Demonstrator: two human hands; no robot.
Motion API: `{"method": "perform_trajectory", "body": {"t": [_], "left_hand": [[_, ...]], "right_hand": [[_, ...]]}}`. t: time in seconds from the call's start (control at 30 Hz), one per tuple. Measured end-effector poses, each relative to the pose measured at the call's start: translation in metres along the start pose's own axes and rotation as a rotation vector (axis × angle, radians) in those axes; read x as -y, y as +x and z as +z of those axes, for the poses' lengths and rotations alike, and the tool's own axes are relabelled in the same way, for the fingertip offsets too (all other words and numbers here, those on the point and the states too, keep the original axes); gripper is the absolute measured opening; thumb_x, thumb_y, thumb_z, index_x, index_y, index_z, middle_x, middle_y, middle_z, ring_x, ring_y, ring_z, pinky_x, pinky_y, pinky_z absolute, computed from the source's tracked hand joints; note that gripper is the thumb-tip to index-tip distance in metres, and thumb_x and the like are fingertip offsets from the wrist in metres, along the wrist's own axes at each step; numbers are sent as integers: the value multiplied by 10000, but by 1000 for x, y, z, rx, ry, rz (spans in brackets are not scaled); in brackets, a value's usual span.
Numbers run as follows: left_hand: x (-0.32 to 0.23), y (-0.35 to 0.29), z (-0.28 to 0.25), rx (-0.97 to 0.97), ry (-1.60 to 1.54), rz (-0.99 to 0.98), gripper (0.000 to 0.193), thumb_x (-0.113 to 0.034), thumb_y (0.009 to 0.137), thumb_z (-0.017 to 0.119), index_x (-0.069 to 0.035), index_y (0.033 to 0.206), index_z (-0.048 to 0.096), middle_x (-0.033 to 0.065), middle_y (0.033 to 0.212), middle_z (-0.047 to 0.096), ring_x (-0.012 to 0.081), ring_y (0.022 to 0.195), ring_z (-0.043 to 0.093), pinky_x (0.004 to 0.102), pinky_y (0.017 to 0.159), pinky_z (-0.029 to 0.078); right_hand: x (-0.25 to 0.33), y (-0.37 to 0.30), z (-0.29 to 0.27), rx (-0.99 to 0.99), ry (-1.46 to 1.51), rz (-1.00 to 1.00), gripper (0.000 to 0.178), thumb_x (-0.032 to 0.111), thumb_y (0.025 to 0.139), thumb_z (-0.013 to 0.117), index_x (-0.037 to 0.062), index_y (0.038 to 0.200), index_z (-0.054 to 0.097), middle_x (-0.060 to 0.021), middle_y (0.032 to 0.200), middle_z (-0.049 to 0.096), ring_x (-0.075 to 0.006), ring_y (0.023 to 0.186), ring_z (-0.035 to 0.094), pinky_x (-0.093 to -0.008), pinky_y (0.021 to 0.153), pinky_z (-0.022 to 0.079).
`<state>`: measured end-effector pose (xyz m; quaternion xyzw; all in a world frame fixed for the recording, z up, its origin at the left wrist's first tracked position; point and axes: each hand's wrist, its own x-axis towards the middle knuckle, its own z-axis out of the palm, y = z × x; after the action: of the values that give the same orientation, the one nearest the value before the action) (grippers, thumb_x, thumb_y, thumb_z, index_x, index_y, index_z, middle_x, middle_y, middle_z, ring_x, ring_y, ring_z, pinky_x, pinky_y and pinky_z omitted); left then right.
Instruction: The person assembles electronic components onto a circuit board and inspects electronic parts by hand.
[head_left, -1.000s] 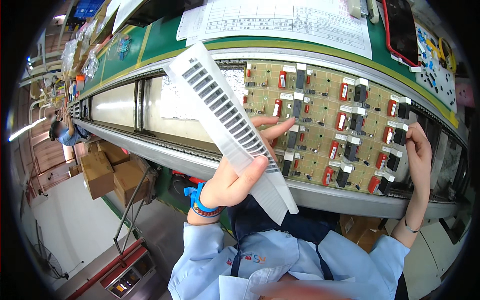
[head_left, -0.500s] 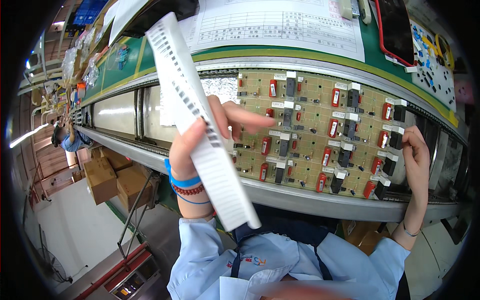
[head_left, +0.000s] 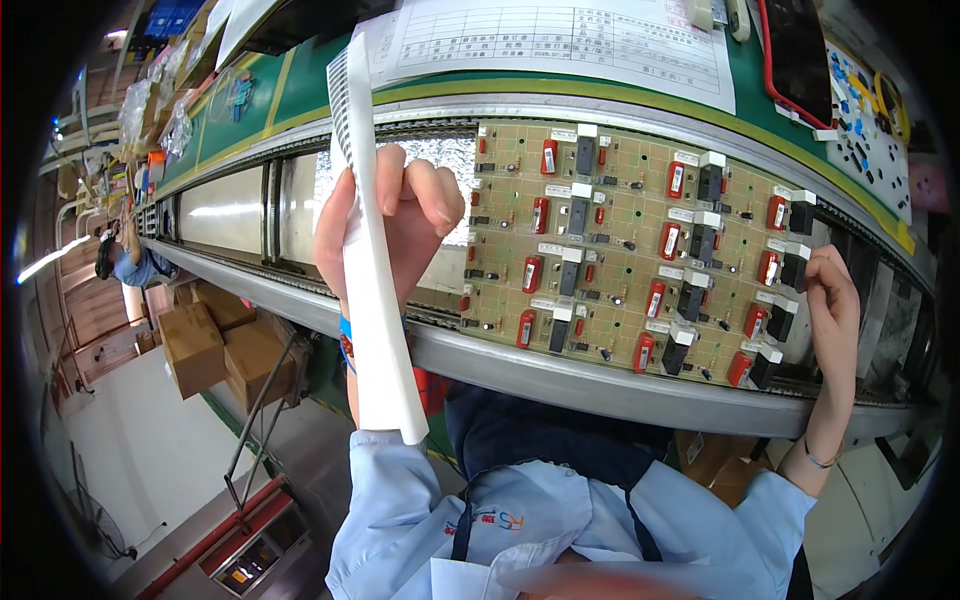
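My left hand point(head_left: 415, 220) pinches a long white sheet of labels point(head_left: 378, 330), its thumb on one side and its fingers curled on the other. The sheet stands nearly upright in view, with rows of small dark prints along its upper edge. At the right end of a tan circuit board panel point(head_left: 628, 150), my right hand point(head_left: 834, 300) is closed, fingertips bent together beside a black block component point(head_left: 794, 268) with a white top. Whether it grips anything is hidden. Rows of red capacitors point(head_left: 669, 240) and black blocks with white tops stand on the panel.
The panel lies between the metal rails point(head_left: 600, 385) of a conveyor. Beyond are printed sheets point(head_left: 560, 50), a red-edged black device point(head_left: 797, 60) and a white tray of small parts point(head_left: 870, 150). Cardboard boxes point(head_left: 200, 345) and another person point(head_left: 140, 265) are at left.
My left hand has moved left, away from above the panel, and its extended finger has curled in. The label sheet has turned more upright and edge-on. My right hand has stayed at the panel's right end.
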<state>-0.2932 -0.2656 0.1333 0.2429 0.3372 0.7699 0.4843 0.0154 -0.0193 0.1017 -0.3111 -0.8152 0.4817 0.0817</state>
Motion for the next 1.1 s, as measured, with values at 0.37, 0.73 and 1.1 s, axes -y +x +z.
{"method": "perform_trajectory", "body": {"t": [0.37,0.73,1.1], "left_hand": [[-1,0,-3,23,-3,44,335,-377,907,276,-130,739,427,124,752,555,189,661,411,307,657,302],[-6,4,-13,164,-71,24,335,-355,922,269,-115,797,466,139,845,559,216,761,435,331,750,307],[-7,5,-19,181,-116,14,315,-348,916,310,-104,806,476,141,855,558,213,759,425,324,748,311]], "right_hand": [[-6,0,0,-9,13,-15,62,-70,751,378,-21,763,414,-50,794,387,-117,709,385,-206,661,317],[-15,1,-2,23,6,-35,58,-71,778,382,-19,770,407,-48,809,381,-113,720,370,-200,661,308],[-9,0,0,-6,7,-20,59,-70,787,385,-13,771,393,-47,811,372,-108,729,370,-195,667,308]]}}
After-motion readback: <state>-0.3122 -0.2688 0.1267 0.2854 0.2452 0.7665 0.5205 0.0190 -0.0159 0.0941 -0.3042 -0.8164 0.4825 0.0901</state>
